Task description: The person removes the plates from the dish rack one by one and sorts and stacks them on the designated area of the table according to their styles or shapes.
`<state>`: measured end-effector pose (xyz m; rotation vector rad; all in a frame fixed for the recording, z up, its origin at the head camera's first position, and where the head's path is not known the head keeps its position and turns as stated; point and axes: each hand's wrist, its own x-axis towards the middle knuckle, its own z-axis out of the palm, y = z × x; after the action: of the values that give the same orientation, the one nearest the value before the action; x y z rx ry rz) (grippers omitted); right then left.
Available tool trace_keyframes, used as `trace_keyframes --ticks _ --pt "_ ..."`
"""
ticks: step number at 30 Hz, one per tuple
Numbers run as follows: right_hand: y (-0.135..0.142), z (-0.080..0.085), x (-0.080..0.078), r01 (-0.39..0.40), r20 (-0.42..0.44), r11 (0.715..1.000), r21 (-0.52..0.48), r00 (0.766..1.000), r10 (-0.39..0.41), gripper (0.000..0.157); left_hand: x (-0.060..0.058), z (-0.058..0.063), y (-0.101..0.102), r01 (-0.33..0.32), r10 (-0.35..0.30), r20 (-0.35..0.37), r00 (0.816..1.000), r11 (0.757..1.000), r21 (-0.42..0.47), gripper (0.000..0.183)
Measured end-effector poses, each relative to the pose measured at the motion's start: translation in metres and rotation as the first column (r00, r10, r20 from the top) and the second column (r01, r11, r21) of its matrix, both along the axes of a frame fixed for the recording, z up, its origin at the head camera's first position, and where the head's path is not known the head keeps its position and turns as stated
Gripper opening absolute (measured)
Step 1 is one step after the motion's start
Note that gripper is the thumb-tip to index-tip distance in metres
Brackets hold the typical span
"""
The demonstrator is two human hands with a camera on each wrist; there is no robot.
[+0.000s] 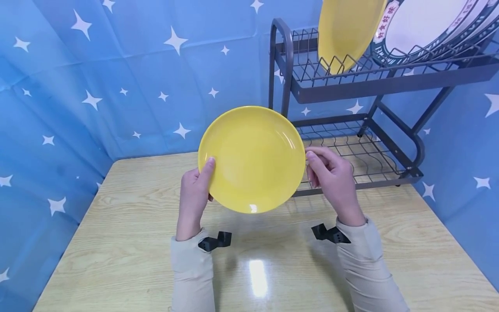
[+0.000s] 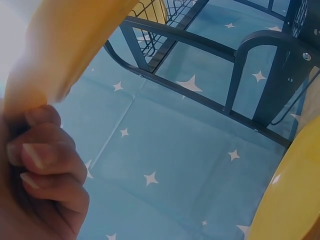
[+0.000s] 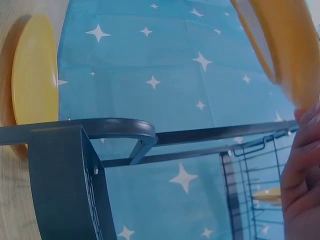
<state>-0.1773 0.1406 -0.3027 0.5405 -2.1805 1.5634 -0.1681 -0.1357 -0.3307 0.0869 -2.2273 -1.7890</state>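
A round yellow plate (image 1: 253,160) is held up above the table, its inner face towards the head camera. My left hand (image 1: 195,188) grips its left rim, thumb on the upper face and fingers behind. On the opposite side, my right hand (image 1: 334,178) pinches the rim between thumb and forefinger, the other fingers curled. Both wrist views show the held plate (image 2: 75,45) close up and blurred at the fingertips. A second yellow plate (image 3: 35,75) lies on the table in the right wrist view; the head view does not show it.
At the right stands a dark two-tier dish rack (image 1: 390,84). Its upper tier carries an upright yellow plate (image 1: 348,32) and several white plates with green patterned rims (image 1: 422,26). A blue star-printed cloth (image 1: 136,86) hangs behind the wooden table (image 1: 128,242).
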Motion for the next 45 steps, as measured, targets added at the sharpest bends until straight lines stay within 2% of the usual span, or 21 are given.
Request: trace_keyframes --ticks 6,11,17,24,30,34,39,43,45 --pt "0.002 0.003 -0.001 0.038 -0.023 0.999 0.001 0.999 -0.038 0.023 -0.003 -0.004 -0.006 -0.085 0.085 -0.007 0.996 0.996 0.030 0.057" --pt "0.005 0.003 -0.001 0.044 -0.045 0.999 -0.025 0.998 -0.046 0.023 -0.004 -0.006 -0.009 -0.118 0.118 -0.003 0.993 0.992 0.043 0.056" --pt "0.006 0.003 0.000 0.047 -0.095 0.996 -0.074 0.994 -0.054 0.021 -0.006 -0.007 -0.009 -0.160 0.159 0.019 0.987 0.981 0.109 0.056" --pt "0.011 0.007 -0.001 0.048 -0.168 0.991 -0.126 0.983 -0.069 0.021 -0.010 -0.011 -0.009 -0.177 0.174 0.036 0.984 0.971 0.160 0.053" --pt "0.015 0.013 0.000 0.084 -0.233 0.980 -0.179 0.964 -0.125 0.023 -0.016 -0.020 -0.008 -0.179 0.170 0.058 0.984 0.963 0.202 0.053" --pt "0.013 0.022 -0.001 0.097 -0.284 0.978 -0.184 0.947 -0.148 0.025 -0.021 -0.029 -0.007 -0.165 0.152 0.079 0.985 0.963 0.213 0.049" --pt "0.016 0.040 -0.011 0.171 -0.351 0.970 -0.170 0.909 -0.222 0.029 -0.026 -0.039 -0.006 -0.163 0.133 0.148 0.980 0.962 0.218 0.042" --pt "0.026 0.054 -0.027 0.233 -0.400 0.956 -0.176 0.871 -0.286 0.034 -0.031 -0.044 -0.004 -0.149 0.106 0.189 0.976 0.962 0.230 0.039" --pt "0.033 0.063 -0.036 0.268 -0.431 0.947 -0.177 0.844 -0.320 0.037 -0.033 -0.046 -0.003 -0.139 0.092 0.200 0.976 0.961 0.238 0.039"
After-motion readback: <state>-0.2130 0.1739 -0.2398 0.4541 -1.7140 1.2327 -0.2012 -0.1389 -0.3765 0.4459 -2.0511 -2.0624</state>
